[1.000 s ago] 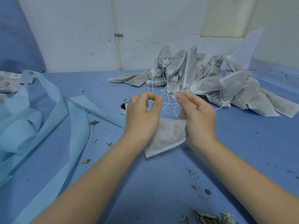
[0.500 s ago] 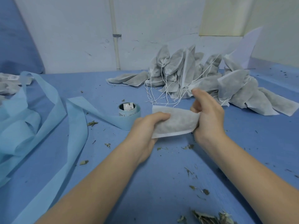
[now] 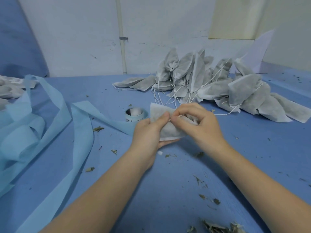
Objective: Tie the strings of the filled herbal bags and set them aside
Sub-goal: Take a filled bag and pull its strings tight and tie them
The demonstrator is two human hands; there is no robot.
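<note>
While the left hand (image 3: 148,130) cups the herbal bag (image 3: 168,130) from below, thumb pressed on top, the right hand (image 3: 200,123) pinches a string (image 3: 170,118) at its middle. Bag: held above the desk (image 3: 168,207) centre, long axis near-to-far, mouth far. Advice: draw strings evenly, keeping the mouth gathered. Finished pile (image 3: 218,84) far right.

Blue surface (image 3: 168,190), cluttered.
Behind the tape roll (image 3: 134,113), piled herbal bags (image 3: 218,86); left, fabric strips (image 3: 50,123); nearer, herb scraps (image 3: 215,227).

both forearms bare, seemingly no sleeves or jewellery.
</note>
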